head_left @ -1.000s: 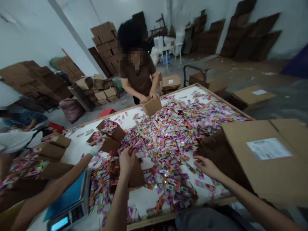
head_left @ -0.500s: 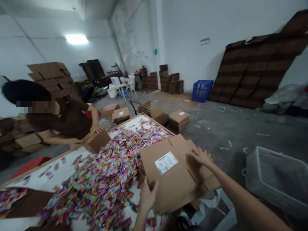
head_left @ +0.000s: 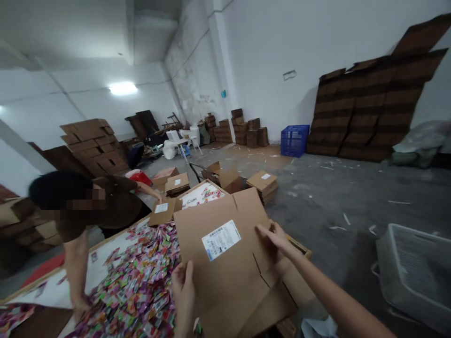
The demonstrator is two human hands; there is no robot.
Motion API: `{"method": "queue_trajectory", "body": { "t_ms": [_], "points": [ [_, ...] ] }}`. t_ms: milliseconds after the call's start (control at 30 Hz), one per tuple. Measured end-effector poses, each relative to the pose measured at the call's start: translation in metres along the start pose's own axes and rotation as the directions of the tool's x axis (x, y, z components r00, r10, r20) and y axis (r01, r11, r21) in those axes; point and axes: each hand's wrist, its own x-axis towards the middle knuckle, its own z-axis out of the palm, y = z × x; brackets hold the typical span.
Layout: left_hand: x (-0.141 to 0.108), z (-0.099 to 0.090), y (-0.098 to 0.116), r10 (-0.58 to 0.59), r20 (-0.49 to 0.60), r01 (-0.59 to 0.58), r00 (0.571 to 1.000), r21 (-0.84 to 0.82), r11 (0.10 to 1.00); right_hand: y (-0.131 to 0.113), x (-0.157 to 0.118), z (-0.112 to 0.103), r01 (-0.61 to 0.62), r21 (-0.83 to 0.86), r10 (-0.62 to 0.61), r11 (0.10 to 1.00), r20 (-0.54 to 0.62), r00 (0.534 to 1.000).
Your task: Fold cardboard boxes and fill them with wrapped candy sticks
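Flattened carton up off the table, both hands on it.

The cardboard box [head_left: 225, 263], still flat with its white shipping label [head_left: 221, 240] facing up, hangs over the near corner of the table [head_left: 105, 244]. The left hand [head_left: 183, 290] grips its lower left edge, thumb on top; the right hand [head_left: 273, 237] lies with fingers spread on the panel by the flap slits, pressing rather than clutching. It looks like the opening-out step: next the panels need pushing apart into a square and the flaps folding in. Bright candy packets [head_left: 137, 281] heap just left of it, a co-worker [head_left: 102, 206] leans in beyond, a white crate [head_left: 416, 272] sits far right.
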Motion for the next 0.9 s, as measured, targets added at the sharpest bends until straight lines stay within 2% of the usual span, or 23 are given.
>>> {"method": "queue_trajectory", "body": {
  "t_ms": [100, 167, 233, 267, 367, 433, 533, 600, 633, 700, 733, 767, 800, 833, 900],
  "points": [
    [-0.009, -0.008, 0.048, 0.035, -0.028, -0.042, 0.999, -0.279, 0.959, -0.030, -0.002, -0.030, 0.139, 0.265, -0.129, 0.954, -0.052, 0.990],
    [-0.016, -0.013, 0.076, 0.136, -0.050, -0.144, 0.989, -0.393, 0.908, -0.052, -0.008, -0.043, 0.227, 0.358, -0.229, 0.906, -0.035, 0.973],
    [-0.023, -0.016, 0.096, 0.242, -0.064, -0.248, 0.968, -0.371, 0.895, -0.072, -0.014, -0.046, 0.261, 0.360, -0.265, 0.896, -0.037, 0.963],
    [-0.026, -0.018, 0.102, 0.274, -0.036, -0.270, 0.961, -0.322, 0.907, -0.080, -0.017, -0.044, 0.260, 0.353, -0.254, 0.899, -0.064, 0.965],
    [-0.033, -0.025, 0.110, 0.245, 0.078, -0.225, 0.966, -0.209, 0.952, -0.095, -0.021, -0.033, 0.207, 0.367, -0.141, 0.907, -0.198, 0.970],
    [-0.034, -0.034, 0.114, 0.213, 0.133, -0.181, 0.968, -0.217, 0.959, -0.101, -0.025, -0.031, 0.179, 0.389, -0.103, 0.904, -0.208, 0.973],
    [-0.028, -0.049, 0.126, 0.212, 0.143, -0.183, 0.967, -0.189, 0.965, -0.113, -0.041, -0.040, 0.230, 0.373, -0.204, 0.899, -0.108, 0.973],
    [-0.022, -0.053, 0.137, 0.253, 0.140, -0.234, 0.957, -0.138, 0.962, -0.125, -0.058, -0.049, 0.290, 0.383, -0.334, 0.877, 0.052, 0.941],
    [-0.019, -0.051, 0.142, 0.285, 0.161, -0.272, 0.945, -0.097, 0.957, -0.132, -0.067, -0.052, 0.307, 0.396, -0.402, 0.865, 0.182, 0.898],
    [-0.015, -0.042, 0.147, 0.335, 0.229, -0.347, 0.914, 0.011, 0.938, -0.143, -0.081, -0.053, 0.315, 0.398, -0.486, 0.861, 0.466, 0.739],
    [-0.014, -0.035, 0.147, 0.338, 0.264, -0.367, 0.903, 0.068, 0.928, -0.146, -0.084, -0.050, 0.312, 0.387, -0.490, 0.868, 0.566, 0.663],
    [-0.015, -0.030, 0.146, 0.327, 0.301, -0.376, 0.896, 0.120, 0.919, -0.146, -0.084, -0.046, 0.303, 0.379, -0.483, 0.874, 0.619, 0.620],
    [-0.016, -0.025, 0.142, 0.310, 0.337, -0.380, 0.889, 0.167, 0.910, -0.143, -0.081, -0.041, 0.285, 0.380, -0.472, 0.880, 0.632, 0.614],
    [-0.019, -0.022, 0.138, 0.295, 0.377, -0.393, 0.878, 0.213, 0.895, -0.138, -0.075, -0.035, 0.257, 0.386, -0.455, 0.886, 0.615, 0.644],
    [-0.028, -0.024, 0.127, 0.286, 0.501, -0.472, 0.817, 0.295, 0.831, -0.122, -0.061, -0.022, 0.232, 0.343, -0.389, 0.910, 0.518, 0.762]
  ]
}}
